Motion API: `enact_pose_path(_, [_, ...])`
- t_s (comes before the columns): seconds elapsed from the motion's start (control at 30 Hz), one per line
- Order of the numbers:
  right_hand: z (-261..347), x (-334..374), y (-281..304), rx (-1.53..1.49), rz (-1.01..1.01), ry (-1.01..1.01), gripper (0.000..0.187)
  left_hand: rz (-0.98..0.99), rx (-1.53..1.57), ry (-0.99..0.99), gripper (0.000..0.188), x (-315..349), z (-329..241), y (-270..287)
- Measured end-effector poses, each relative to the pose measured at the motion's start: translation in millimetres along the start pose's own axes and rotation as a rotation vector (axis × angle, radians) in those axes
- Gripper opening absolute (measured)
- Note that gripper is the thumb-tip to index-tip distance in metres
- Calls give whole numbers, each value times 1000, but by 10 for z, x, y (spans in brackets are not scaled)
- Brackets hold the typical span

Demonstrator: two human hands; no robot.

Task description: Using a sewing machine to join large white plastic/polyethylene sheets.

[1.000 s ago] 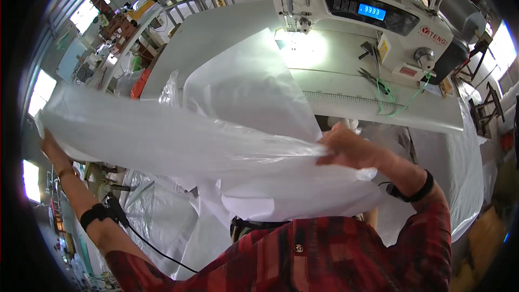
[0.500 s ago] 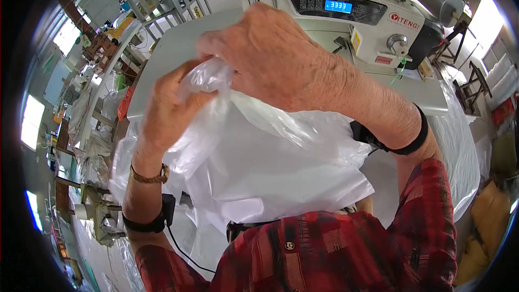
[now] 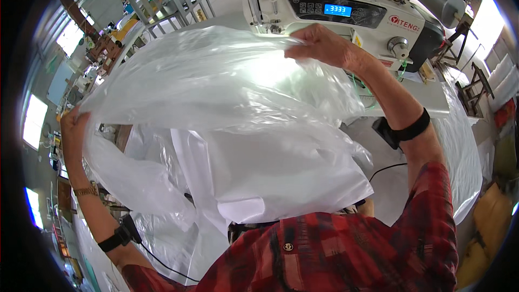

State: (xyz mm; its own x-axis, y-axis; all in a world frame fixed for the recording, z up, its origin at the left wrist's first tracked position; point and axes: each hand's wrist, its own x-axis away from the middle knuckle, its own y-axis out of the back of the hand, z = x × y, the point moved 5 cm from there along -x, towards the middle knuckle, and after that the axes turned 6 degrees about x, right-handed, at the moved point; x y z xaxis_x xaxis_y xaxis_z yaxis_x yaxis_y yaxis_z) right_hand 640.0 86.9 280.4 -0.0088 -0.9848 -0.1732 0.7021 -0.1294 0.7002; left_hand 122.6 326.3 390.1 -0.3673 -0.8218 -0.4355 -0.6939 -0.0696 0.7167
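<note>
Between my two hands a clear plastic sheet point(image 3: 216, 75) is spread wide, wrinkled and shiny. My left hand point(image 3: 74, 127) grips its edge at the far left, the fingers partly hidden by the film. My right hand point(image 3: 319, 46) pinches the other end of the edge, just in front of the sewing machine. Below the film, white woven sheeting point(image 3: 259, 167) lies over my lap, and the film covers its upper part. Whether the two are joined I cannot tell.
An industrial sewing machine point(image 3: 346, 13) with a lit display stands at the back right on its grey table point(image 3: 427, 97). More clear plastic point(image 3: 457, 151) hangs at the table's right side. A metal rack point(image 3: 173, 0) stands at the back left.
My hands were close together on bunched plastic; now they are far apart, the left moved left and down, the right moved right. The film between them has opened out into a broad sheet.
</note>
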Motion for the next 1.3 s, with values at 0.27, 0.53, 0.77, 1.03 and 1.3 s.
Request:
enact_pose_path(0.27, [435, -262, -32, -40, -5, 160, 27, 175, -569, 69, 37, 273, 1050, 413])
enact_pose_path(0.53, [765, -373, -548, 54, 146, 40, 32, 271, 56, -425, 67, 673, -1462, -1097])
enact_pose_path(0.77, [1071, -411, -643, 54, -128, 355, 26, 521, 374, -213, 26, 713, -1545, -2417])
enact_pose_path(1.03, [-211, 948, -418, 31, -525, -182, 38, 414, 600, 28, 17, 726, -1035, -2484])
enact_pose_path(1.3, [-1061, 1964, -1201, -157, -147, -529, 47, 419, 517, 53, 24, 464, -757, -2851])
